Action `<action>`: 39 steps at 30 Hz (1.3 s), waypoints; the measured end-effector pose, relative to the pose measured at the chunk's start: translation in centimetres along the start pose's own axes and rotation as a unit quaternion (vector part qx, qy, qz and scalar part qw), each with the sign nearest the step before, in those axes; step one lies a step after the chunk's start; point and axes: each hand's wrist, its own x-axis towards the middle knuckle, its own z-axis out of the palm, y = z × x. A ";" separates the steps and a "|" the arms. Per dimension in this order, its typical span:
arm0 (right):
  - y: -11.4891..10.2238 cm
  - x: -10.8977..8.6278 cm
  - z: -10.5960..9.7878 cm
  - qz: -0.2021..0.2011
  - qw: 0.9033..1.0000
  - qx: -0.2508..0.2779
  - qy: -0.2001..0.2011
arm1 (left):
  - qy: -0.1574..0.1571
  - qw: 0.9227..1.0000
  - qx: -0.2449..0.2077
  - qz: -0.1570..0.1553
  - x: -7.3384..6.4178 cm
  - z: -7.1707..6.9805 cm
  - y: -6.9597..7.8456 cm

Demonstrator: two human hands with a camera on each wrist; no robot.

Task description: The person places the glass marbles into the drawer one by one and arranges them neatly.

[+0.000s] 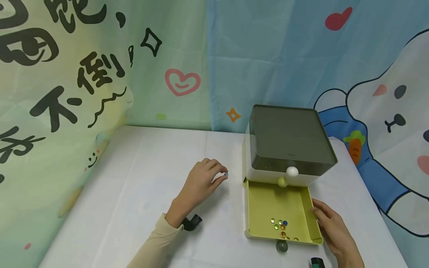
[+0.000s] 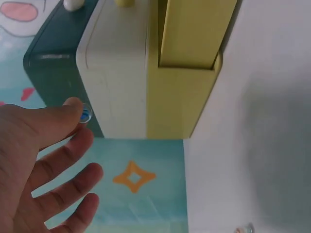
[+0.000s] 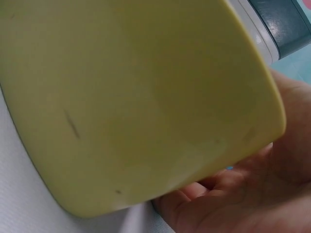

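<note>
My left hand pinches a small clear marble with blue inside between thumb and forefinger, left of the drawer box. The other fingers spread loosely. My right hand is at the right wall of the pulled-out yellow drawer, its thumb and forefinger tips at the rim. In the right wrist view the drawer front hides part of that hand, and a small blue spot shows by the fingers; I cannot tell whether they hold something. Several glass marbles, clear, green, orange and blue, lie near the drawer's front.
The drawer box has a dark grey top and a white layer, with a white knob and a yellow knob. A grey knob is on the yellow drawer. White cloth covers the table; a printed curtain hangs behind.
</note>
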 end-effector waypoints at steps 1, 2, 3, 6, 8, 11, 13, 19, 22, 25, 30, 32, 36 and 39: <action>0.0 0.0 0.0 -0.001 1.000 0.002 -0.001 | -0.001 1.000 0.001 0.006 0.1 0.1 0.2; 0.0 0.0 -0.1 -0.001 1.000 0.003 -0.001 | -0.004 1.000 0.001 0.008 0.2 0.2 0.5; 0.0 0.0 -0.1 0.000 1.000 0.001 -0.001 | -0.006 1.000 0.001 0.011 0.2 0.3 0.7; 0.1 -0.1 -0.1 -0.001 1.000 0.001 -0.003 | -0.007 1.000 -0.001 0.023 0.5 0.7 1.5; 0.1 -0.1 -0.1 0.000 1.000 -0.001 -0.004 | -0.005 0.999 -0.005 0.034 0.7 1.1 2.0; 0.0 -0.1 0.0 0.003 1.000 0.002 -0.004 | -0.008 0.999 -0.013 0.048 1.0 1.8 2.9; -0.1 0.0 0.0 0.005 1.000 0.003 -0.003 | -0.017 0.998 -0.017 0.055 1.2 2.3 3.4; -0.2 0.0 0.1 0.002 1.000 0.006 -0.004 | -0.048 0.996 -0.008 0.071 1.7 3.5 5.0; -0.2 0.0 0.1 0.000 1.000 0.004 -0.003 | -0.067 0.994 0.007 0.085 1.8 4.0 5.6; -0.2 0.0 0.1 -0.001 1.000 0.005 -0.003 | -0.089 0.991 0.025 0.099 2.0 4.5 6.1; -0.3 0.0 0.2 -0.002 1.000 0.015 -0.004 | -0.126 0.984 0.024 0.123 2.4 5.2 6.6; -0.3 0.0 0.2 -0.001 1.000 0.014 -0.004 | -0.143 0.980 0.020 0.138 2.6 5.6 6.7; -0.2 0.0 0.1 0.002 1.000 0.017 -0.004 | -0.175 0.970 0.015 0.169 3.1 6.6 6.8; -0.1 0.1 0.0 0.002 1.000 0.020 -0.006 | -0.195 0.963 0.014 0.183 3.3 7.2 6.9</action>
